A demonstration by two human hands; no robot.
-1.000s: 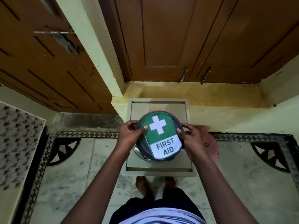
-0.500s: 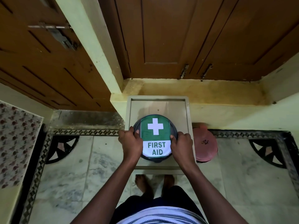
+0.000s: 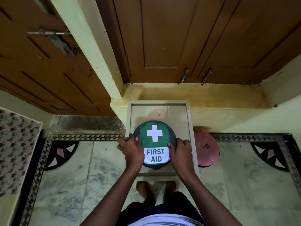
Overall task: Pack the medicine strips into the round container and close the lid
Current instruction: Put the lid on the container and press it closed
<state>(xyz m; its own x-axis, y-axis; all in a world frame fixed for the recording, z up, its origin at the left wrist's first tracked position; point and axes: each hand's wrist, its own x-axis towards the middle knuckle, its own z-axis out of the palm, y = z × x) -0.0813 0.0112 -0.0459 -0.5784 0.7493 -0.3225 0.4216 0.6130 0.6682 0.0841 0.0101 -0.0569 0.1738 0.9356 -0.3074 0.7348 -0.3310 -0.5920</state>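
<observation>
A round dark lid with a green and white "FIRST AID" label lies flat over the round container, which stands on a small beige table. My left hand presses on the lid's left edge with its fingers curled over the rim. On the right edge my right hand does the same. The container's body and whatever is inside are hidden under the lid. No medicine strips show.
A pink round object sits on the floor just right of the table. Brown wooden doors and a pale wall corner stand behind. A patterned cloth is at the left. My feet are under the table's near edge.
The lid was tilted and held above the container; it has come down flat onto it. Both hands moved from the lid's sides to press on its near edges.
</observation>
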